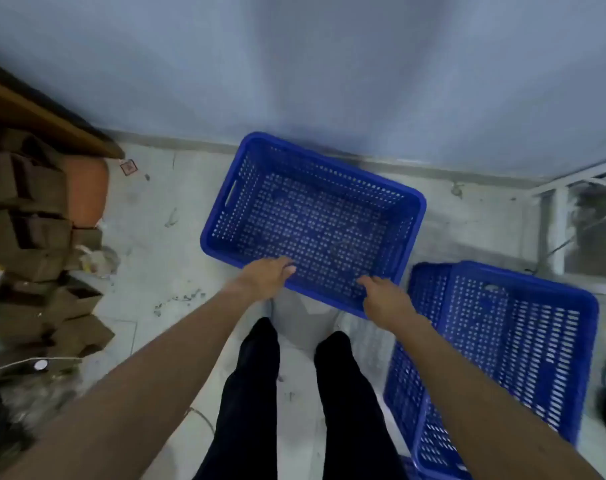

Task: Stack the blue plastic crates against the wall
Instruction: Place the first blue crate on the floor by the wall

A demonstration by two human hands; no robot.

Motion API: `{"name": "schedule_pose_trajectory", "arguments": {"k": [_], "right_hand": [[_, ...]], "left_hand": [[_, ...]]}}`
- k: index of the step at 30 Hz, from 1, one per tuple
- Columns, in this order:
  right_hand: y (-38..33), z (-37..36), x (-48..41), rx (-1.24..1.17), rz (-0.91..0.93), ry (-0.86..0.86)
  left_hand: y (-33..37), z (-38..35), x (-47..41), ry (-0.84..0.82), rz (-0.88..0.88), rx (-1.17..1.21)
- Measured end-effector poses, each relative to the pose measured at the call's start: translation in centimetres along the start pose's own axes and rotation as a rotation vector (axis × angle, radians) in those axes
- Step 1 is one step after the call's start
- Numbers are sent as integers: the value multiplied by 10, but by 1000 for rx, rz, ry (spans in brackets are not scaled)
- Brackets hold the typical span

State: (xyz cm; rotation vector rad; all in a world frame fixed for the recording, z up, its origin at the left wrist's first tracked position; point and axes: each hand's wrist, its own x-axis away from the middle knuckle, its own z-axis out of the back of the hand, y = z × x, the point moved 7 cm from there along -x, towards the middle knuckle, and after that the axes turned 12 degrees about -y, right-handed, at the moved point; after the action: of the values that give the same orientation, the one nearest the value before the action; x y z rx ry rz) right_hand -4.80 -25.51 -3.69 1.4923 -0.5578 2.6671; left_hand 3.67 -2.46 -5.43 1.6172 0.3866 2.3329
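Observation:
A blue perforated plastic crate [315, 209] stands open side up on the floor, its far corner close to the pale blue wall [329, 71]. My left hand [266, 275] grips its near rim on the left, fingers curled over the edge. My right hand [384, 296] grips the same near rim on the right. A second blue crate [516, 341] sits to the right, nearer to me, seemingly nested on another blue crate whose edge shows at its left side.
Several brown cardboard boxes [34, 237] pile up along the left, with an orange object [86, 192] behind them. A white metal frame [578, 223] stands at the right by the wall. My dark-trousered legs [294, 393] stand on the dusty pale floor.

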Motion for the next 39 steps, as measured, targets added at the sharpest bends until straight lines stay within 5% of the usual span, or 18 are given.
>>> {"name": "schedule_pose_trajectory", "arguments": {"k": [5,14,19,26,39], "right_hand": [[-3,-26,-80,-147,-34,-128],[-31,-114,-207,-52,35,-216],[-37,-149,-239,236,118,-234],[-36,-136,-233,347,142,-297],[27,-47,-257,522,130,-49]], "left_hand": [[-43,9,-72,-100,79,-66],[-145,-47,-176,-347,117,-304],[-171,-60,-195,-244,17,-544],[-164,-63,-199,-117,-61,-717],[-95,-14,-219,-40,-45,-850]]}}
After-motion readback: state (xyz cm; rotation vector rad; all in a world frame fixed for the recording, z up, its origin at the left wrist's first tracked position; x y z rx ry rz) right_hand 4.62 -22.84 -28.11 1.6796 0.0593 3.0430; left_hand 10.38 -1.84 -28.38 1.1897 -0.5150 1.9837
